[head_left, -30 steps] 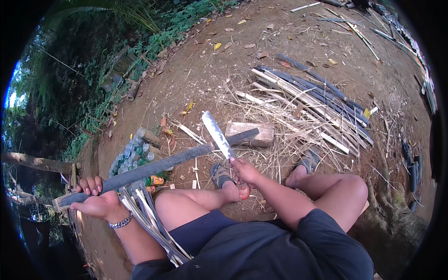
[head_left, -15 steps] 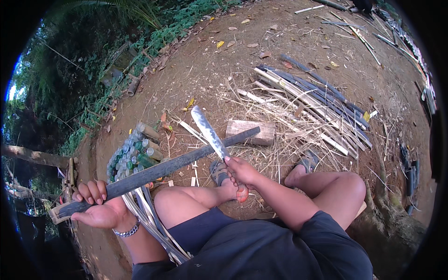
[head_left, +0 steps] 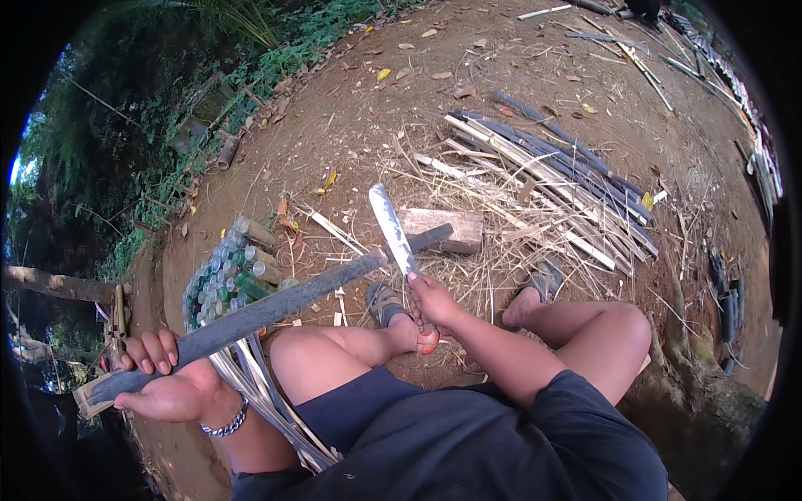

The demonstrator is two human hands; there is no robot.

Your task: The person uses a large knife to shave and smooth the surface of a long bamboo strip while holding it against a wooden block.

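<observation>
The knife blade (head_left: 390, 225) has swung rightward, jutting beyond the right hand (head_left: 433, 302).

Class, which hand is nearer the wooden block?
Right. The right hand, holding the knife, is below the wooden block in view; the left hand is farther off, lower left.

Bare brown earth (head_left: 334, 125) dotted with dry leaves (head_left: 383, 74) spreads beyond the right fingers (head_left: 423, 292), while dark green foliage (head_left: 292, 65) rises past the left fingers (head_left: 151, 349), pale daylight (head_left: 15, 171) breaking through farther left.
</observation>
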